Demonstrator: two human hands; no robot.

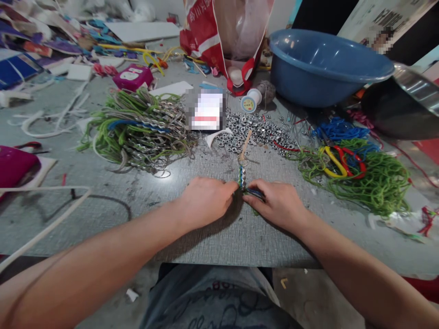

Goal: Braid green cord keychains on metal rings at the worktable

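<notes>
No legible text anywhere.

Blue-green braid [242,177], blue basin [322,68], green cord heap [377,183], grey table [206,237]

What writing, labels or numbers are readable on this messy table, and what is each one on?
No text can be read for certain.
Red bag: white characters, cut off at the frame edge, unreadable.
Poster, top right: large dark characters, too tilted and cropped to read.
Pink box: white label, too small.
Spool: round label, too small.
Card: blurred out.
Shirt: faint print, illegible.
</notes>
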